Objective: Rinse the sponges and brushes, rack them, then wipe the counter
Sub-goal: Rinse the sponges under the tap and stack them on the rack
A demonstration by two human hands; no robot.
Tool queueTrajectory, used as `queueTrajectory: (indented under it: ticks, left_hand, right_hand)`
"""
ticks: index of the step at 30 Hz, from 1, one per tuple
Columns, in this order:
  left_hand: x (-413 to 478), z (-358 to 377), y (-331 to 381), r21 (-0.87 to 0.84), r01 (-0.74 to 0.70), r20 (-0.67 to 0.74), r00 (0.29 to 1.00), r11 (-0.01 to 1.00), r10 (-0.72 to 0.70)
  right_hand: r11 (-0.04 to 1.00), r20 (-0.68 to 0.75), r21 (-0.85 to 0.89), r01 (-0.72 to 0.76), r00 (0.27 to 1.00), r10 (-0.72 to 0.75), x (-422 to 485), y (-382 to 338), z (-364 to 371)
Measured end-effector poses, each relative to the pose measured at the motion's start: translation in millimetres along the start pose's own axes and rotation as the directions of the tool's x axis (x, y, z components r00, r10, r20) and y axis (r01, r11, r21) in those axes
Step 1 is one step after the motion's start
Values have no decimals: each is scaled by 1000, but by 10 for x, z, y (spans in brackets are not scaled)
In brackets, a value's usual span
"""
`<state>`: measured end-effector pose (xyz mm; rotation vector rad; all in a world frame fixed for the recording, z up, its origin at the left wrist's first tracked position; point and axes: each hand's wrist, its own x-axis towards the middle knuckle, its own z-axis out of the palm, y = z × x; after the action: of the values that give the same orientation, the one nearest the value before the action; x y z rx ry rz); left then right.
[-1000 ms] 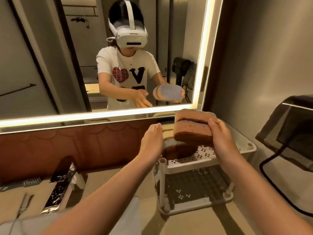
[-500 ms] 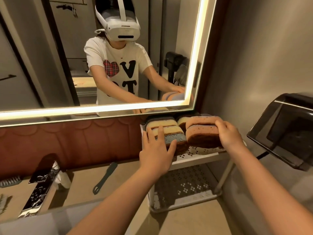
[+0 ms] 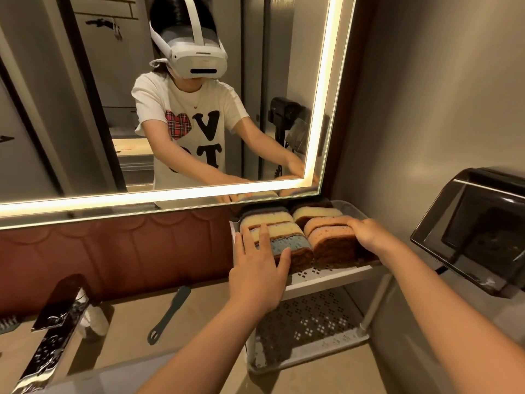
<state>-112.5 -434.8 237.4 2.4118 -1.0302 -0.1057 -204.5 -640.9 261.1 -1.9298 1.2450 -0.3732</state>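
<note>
A white two-tier rack (image 3: 326,277) stands on the counter at the right, under the mirror. On its top shelf several sponges stand on edge in two rows. The left row has yellow sponges (image 3: 267,219) and a blue one (image 3: 292,244) in front. My left hand (image 3: 257,275) lies flat against this row's front, fingers spread. The right row ends in two pink sponges (image 3: 329,237) resting on the shelf. My right hand (image 3: 369,234) still grips their right end. A dark green brush (image 3: 167,315) lies on the counter left of the rack.
The rack's lower shelf (image 3: 306,322) holds nothing. A chrome faucet (image 3: 51,328) stands at the left, with another brush (image 3: 7,325) at the far left edge. A black wall-mounted device (image 3: 480,231) with a cable juts out just right of the rack. The lit mirror hangs close above.
My right hand has brought the two pink sponges down from above the rack onto the top shelf's right row. My left hand has moved onto the left row.
</note>
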Motion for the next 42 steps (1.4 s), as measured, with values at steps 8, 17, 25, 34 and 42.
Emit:
queueTrajectory:
  ticks: [8,17,25,34,42]
  left_hand:
    - [-3,-7,4,13,-18,0,1000,1000,18]
    - [4,-8,-6,11,-23,-12,1000,1000,23]
    - [-5,-3,-1,10,-23,-27,999,1000,23]
    - [-8,-29,-10,18,-20,-20,1000,1000,20]
    - [9,-22,0,23,-17,-14,1000,1000,18]
  right_hand:
    - [996,14,81,-36,999,35,178,-30,116]
    - [967,-264,-239,91,952,-155,177,2,258]
    - [975,-64,-53,215,974,-219,129,97,195]
    - [917,77,115,383,917,-392,-66,100,138]
    - [956,12,-23,291,957,-291,18,64,223]
